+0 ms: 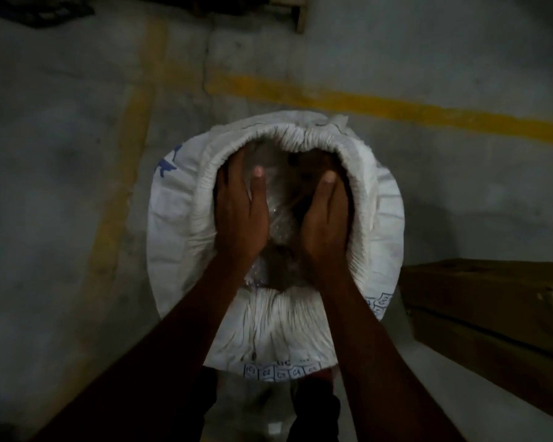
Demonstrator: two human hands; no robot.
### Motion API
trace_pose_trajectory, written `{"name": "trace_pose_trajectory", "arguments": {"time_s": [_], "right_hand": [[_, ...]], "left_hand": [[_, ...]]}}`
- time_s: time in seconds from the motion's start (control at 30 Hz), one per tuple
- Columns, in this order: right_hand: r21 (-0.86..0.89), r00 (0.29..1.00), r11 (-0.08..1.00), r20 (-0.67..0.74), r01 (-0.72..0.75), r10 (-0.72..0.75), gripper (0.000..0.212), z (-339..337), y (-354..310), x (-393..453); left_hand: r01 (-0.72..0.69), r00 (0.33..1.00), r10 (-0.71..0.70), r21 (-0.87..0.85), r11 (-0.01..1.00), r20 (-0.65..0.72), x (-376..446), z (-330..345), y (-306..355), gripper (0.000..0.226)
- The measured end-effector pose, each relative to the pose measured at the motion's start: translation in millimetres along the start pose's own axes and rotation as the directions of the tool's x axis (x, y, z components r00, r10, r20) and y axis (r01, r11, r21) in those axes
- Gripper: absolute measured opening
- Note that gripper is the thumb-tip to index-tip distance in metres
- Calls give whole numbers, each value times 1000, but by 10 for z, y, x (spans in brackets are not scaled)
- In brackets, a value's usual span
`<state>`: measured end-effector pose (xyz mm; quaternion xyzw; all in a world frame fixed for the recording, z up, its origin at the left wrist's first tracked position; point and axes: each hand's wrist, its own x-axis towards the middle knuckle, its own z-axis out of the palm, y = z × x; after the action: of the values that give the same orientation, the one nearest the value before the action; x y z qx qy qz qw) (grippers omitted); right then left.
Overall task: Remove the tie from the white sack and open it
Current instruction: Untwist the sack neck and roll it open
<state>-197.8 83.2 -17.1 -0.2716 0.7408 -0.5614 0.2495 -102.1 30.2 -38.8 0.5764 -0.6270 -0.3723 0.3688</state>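
Observation:
The white sack [179,224] stands upright on the floor below me, with its mouth wide and its rim rolled down into a thick gathered collar. Blue print shows on its left side and small boxed marks near its lower edge. Both hands are inside the mouth. My left hand [241,212] lies flat against the left inner wall, fingers together. My right hand [324,215] presses on the right inner wall, thumb up. Between them a clear plastic liner [276,215] glints over dark contents. No tie is visible.
The sack rests on a grey concrete floor [61,202] painted with yellow lines [380,106]. A brown cardboard box [492,301] sits close on the right. Dark objects lie at the top left corner, and my dark trousers show below the sack.

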Motion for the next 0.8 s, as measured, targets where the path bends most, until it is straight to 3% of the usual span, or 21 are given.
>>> {"name": "trace_pose_trajectory", "arguments": {"time_s": [0.17,0.33,0.47,0.57,0.67,0.8], "right_hand": [[-126,989,987,-98,97,-110,54,-108,-232,523],[-240,985,958,103,159,-138,47,-407,-392,952],[-256,935,936,317,243,-157,41,-517,-373,1126],[-261,930,937,342,231,-134,43,-483,-387,1119],[-88,935,979,323,184,-147,42,-431,-483,1143],[-43,893,974,411,221,-184,44,-410,-504,1144]], "left_hand": [[-218,976,219,84,972,-2,476,-166,222,49],[-453,885,400,236,860,238,899,-586,219,43],[-438,893,370,306,845,256,1038,-610,223,36],[-399,909,347,244,884,230,1079,-537,284,34],[-317,935,289,124,940,204,1155,-523,371,53],[-380,900,344,96,920,267,1172,-558,346,55]]}}
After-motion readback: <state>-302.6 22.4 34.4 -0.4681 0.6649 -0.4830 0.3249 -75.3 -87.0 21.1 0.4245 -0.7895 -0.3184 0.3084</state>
